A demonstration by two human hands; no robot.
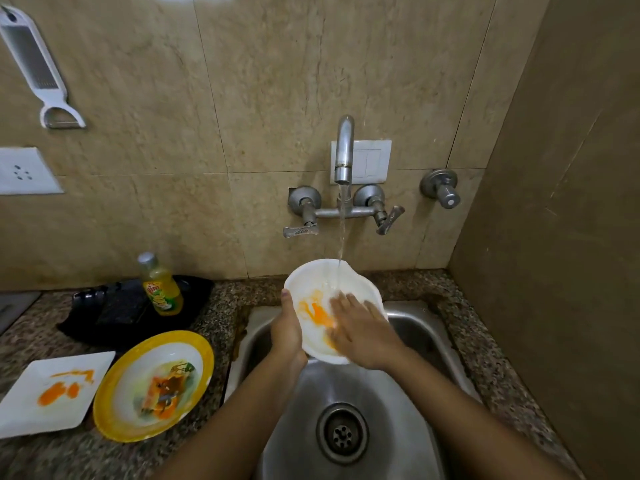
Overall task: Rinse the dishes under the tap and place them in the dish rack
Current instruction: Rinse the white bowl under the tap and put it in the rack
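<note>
A white plate smeared with orange sauce is tilted over the steel sink, under water running from the tap. My left hand grips the plate's left edge, thumb on the rim. My right hand lies flat on the plate's face, fingers spread over the orange stain. On the counter to the left sit a yellow-rimmed plate with food residue and a square white plate with orange smears. No dish rack is in view.
A yellow dish-soap bottle stands on a black tray behind the dirty plates. Tap handles stick out from the tiled wall. A white grater hangs at the upper left. A brown wall closes the right side.
</note>
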